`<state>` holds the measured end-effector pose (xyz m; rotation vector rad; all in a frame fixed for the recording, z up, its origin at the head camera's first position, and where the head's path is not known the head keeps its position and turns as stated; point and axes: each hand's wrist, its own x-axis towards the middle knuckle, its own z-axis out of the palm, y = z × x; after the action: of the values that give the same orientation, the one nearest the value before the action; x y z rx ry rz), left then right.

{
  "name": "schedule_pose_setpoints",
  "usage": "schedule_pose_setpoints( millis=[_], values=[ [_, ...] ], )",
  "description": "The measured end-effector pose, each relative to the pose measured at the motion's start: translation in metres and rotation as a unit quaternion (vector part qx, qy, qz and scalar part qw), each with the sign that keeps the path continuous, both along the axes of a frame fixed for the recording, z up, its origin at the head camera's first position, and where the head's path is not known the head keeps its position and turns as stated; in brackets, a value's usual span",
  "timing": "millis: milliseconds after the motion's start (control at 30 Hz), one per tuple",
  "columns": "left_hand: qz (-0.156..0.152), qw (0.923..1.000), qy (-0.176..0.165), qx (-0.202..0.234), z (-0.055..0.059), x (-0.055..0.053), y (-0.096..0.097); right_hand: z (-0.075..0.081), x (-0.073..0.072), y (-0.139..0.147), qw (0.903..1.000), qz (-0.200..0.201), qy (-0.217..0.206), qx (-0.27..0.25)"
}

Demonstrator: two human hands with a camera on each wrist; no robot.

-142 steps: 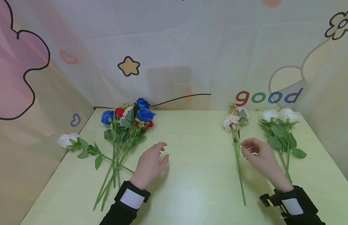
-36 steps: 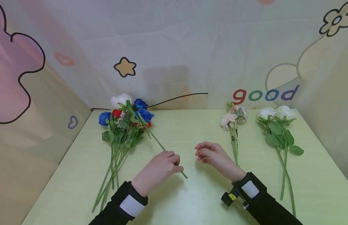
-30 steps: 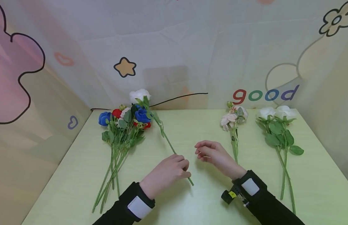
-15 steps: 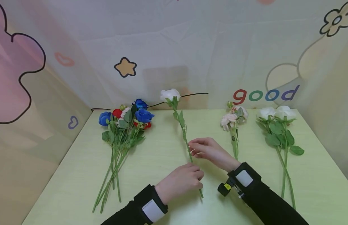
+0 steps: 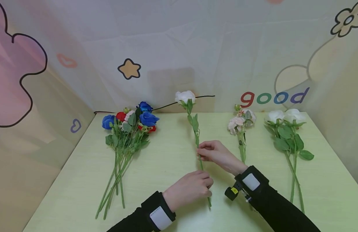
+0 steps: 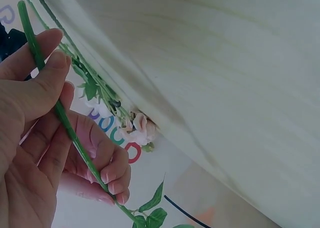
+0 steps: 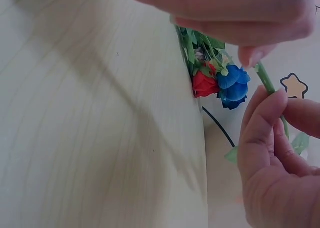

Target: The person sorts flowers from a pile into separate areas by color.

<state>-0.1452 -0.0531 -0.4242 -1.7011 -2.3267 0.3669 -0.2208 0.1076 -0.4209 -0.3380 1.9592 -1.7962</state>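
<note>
A white rose (image 5: pixel 185 96) with a long green stem is held up over the middle of the table, bloom away from me. My left hand (image 5: pixel 190 188) grips the stem near its lower end, which pokes out below the fingers. Higher up, my right hand (image 5: pixel 218 156) pinches the same stem between thumb and fingers. The left wrist view shows the green stem (image 6: pixel 80 147) running across both hands. In the right wrist view, the left hand (image 7: pixel 225 10) is above the right hand (image 7: pixel 267 158), and the bloom is out of sight.
A bunch of blue, red and pink flowers (image 5: pixel 132 124) lies at the left, stems crossed toward me. Right of my hands lie pale pink flowers (image 5: pixel 237 124), then two white roses (image 5: pixel 286 117). A printed cloth (image 5: pixel 173 48) hangs behind the table (image 5: pixel 167 222).
The white rose, lying across the left bunch at first, has been lifted and carried rightward by my left hand. My right hand came left from the pink flowers and now pinches its stem.
</note>
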Motion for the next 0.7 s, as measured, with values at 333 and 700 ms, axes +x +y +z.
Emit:
schedule_pose_setpoints(
  millis=[333,700],
  values=[
    [0.008,0.9974,-0.039,0.059,-0.003,-0.001,-0.002,0.001,0.001,0.003,0.9999,-0.008,0.012,-0.002],
    [0.031,0.9845,-0.094,0.145,-0.006,-0.005,-0.016,0.001,0.002,0.017,0.999,-0.038,0.022,0.001]
  ],
)
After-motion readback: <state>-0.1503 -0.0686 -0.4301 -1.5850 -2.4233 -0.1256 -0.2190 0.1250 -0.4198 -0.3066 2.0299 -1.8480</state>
